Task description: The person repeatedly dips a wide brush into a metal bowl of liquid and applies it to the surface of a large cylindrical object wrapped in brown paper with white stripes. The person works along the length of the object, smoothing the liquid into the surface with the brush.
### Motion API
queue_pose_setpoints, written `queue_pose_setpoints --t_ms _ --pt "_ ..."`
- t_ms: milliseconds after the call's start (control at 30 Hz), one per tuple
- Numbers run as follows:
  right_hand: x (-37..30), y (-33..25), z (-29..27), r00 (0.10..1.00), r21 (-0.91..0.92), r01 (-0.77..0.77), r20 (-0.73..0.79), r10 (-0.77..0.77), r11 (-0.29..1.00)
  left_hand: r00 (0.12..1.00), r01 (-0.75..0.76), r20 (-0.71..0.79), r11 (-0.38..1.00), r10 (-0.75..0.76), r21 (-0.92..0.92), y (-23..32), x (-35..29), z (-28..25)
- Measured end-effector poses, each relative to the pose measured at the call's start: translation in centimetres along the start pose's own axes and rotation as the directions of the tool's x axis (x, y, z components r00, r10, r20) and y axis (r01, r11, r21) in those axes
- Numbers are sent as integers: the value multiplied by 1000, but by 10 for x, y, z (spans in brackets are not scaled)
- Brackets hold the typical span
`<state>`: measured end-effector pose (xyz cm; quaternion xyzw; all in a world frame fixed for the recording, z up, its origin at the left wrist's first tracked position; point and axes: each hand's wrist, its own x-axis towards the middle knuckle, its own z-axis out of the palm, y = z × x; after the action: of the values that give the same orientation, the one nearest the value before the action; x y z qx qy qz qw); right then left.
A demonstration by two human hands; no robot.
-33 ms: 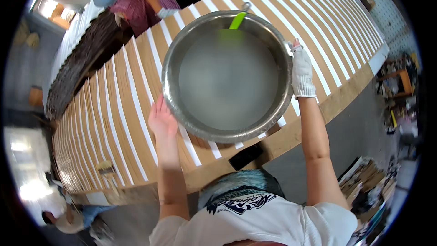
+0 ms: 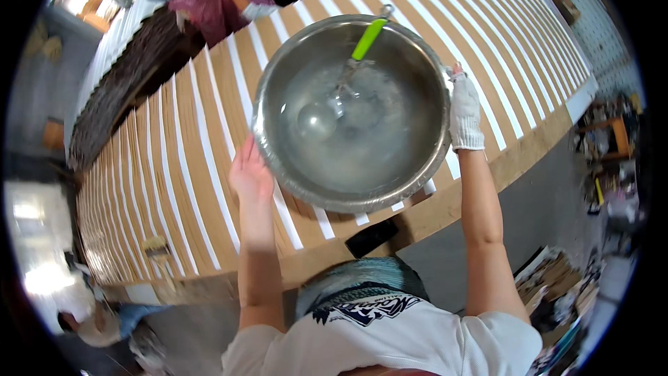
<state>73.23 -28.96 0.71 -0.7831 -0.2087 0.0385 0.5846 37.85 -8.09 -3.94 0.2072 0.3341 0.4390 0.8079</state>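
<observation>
Long worktable [image 2: 511, 157], layered with brown-and-white striped sheets [image 2: 177, 174]. Over these: wide metal basin [image 2: 341, 202], cloudy liquid [image 2: 369, 157] inside. Right hand [image 2: 465, 113], gloved, at right rim; finger grip can't be told. Left hand [image 2: 252, 175], bare, fingers extended close together against left side. Green-handled utensil [image 2: 369, 40] leans at far rim, lower end in liquid.

Inside the steel basin [image 2: 355, 204], we cannot make out the lower end of the green-handled tool [image 2: 369, 40] in the liquid [image 2: 355, 157]. Beyond the basin, the upper edge crops a co-worker [image 2: 214, 3], head blurred.
</observation>
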Motion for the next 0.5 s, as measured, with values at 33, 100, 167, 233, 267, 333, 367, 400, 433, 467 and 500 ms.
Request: queue_pose_setpoints --t_ms 33,100,167,233,267,333,367,400,433,467,500 --pt "9 36 -5 994 -133 103 59 -96 986 1000 10 25 1000 -11 7 -12 1 -1" --pt "25 63 3 962 45 -58 270 44 997 993 -13 122 997 4 75 -5 12 9" --pt "14 77 -4 920 462 -372 296 255 805 980 57 189 996 -68 65 5 3 15" --pt "15 91 -31 939 258 -318 219 265 912 980 110 174 993 -101 -46 12 -8 13" --pt "22 85 -34 895 308 -444 98 436 842 986 91 145 991 -77 -96 19 -12 11" --pt "34 108 -59 923 489 -370 96 372 790 991 38 133 992 -22 -118 27 -21 -2" --pt "44 128 -80 913 544 -394 138 384 741 993 -5 113 995 16 -98 29 -26 -12" --pt "12 93 -67 946 488 -288 13 323 824 995 -54 76 995 60 -78 29 -36 -26" --pt "-22 51 -57 961 404 -185 -117 251 896 996 -75 44 992 80 -104 29 -50 -36" --pt "-48 30 -54 973 285 -86 -184 143 955 996 -83 15 991 85 -106 26 -64 -45" --pt "-86 -11 -42 985 225 34 -174 6 974 995 -104 -13 988 103 -111 22 -75 -54"
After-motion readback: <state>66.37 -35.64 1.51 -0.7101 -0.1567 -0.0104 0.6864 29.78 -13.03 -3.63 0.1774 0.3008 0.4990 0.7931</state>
